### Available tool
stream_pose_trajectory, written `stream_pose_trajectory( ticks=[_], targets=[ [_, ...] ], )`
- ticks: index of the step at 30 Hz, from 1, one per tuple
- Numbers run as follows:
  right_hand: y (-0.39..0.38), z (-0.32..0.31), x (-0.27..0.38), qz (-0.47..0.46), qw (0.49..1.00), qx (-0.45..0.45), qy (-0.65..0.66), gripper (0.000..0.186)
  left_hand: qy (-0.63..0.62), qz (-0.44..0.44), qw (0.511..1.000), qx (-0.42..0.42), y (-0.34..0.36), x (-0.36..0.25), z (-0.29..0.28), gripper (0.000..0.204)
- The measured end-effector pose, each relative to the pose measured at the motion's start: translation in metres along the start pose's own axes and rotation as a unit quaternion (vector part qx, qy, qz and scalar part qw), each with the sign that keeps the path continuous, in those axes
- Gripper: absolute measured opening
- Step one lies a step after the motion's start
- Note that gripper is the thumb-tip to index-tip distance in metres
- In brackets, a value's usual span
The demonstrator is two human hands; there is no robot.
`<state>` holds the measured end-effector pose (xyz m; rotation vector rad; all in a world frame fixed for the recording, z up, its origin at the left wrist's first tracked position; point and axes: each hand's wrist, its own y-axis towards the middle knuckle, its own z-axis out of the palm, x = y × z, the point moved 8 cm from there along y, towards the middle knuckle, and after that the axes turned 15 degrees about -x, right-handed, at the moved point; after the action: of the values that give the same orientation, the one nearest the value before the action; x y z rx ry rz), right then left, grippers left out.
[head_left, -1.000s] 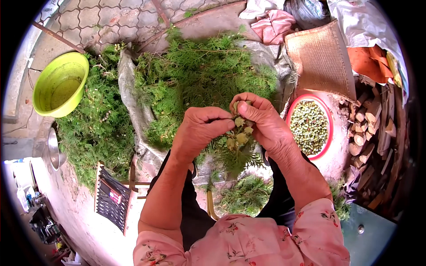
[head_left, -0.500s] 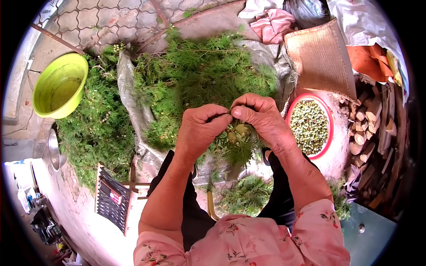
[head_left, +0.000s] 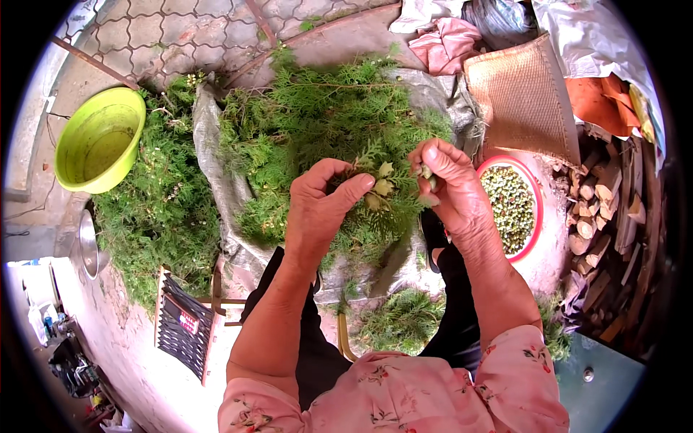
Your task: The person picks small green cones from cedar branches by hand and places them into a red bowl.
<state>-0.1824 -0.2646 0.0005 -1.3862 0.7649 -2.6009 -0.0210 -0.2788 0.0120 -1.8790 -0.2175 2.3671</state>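
Observation:
In front of me my left hand [head_left: 315,206] is closed, thumb and fingers pinching a conifer sprig [head_left: 382,220] that bears several pale green cones [head_left: 381,189]. A short gap to the right, my right hand [head_left: 458,189] is closed round small pale green cones [head_left: 429,177]; how many it holds is hidden by the fingers. Below both hands lies a heap of feathery green conifer branches [head_left: 310,115] on a grey woven sheet [head_left: 208,137]. Beside my right wrist stands a red-rimmed round basin [head_left: 539,209], filled with small green cones [head_left: 507,206].
At the left are a yellow-green tub [head_left: 135,148], more cut branches [head_left: 155,195], a metal bowl [head_left: 87,244] and a small chair with a black woven seat [head_left: 184,325]. Split firewood [head_left: 595,209] and a woven mat [head_left: 521,94] stand at the right.
My hands, together over the sprig before, are now apart. The right one has moved right and turned, with cones in its fingers; the left one keeps the sprig.

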Motion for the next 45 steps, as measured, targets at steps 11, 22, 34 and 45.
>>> stream_pose_trajectory(
  ticks=[11,22,34,45],
  targets=[
    [-0.007,0.013,-0.008,-0.042,0.973,0.027,-0.224,0.022,0.051,0.022,0.997,0.059,-0.003,0.004,0.008,0.014],
    [-0.013,0.003,-0.001,-0.21,0.952,-0.116,-0.188,0.008,-0.047,-0.028,0.996,0.07,-0.007,0.008,0.018,0.014],
    [0.003,-0.017,0.033,-0.164,0.971,-0.134,-0.111,0.011,-0.01,-0.037,0.997,0.066,-0.012,0.016,0.007,0.016],
    [-0.013,0.009,-0.007,0.004,0.981,0.077,-0.18,0.028,-0.007,-0.055,0.985,0.164,-0.014,0.023,0.022,0.013]
  ],
)
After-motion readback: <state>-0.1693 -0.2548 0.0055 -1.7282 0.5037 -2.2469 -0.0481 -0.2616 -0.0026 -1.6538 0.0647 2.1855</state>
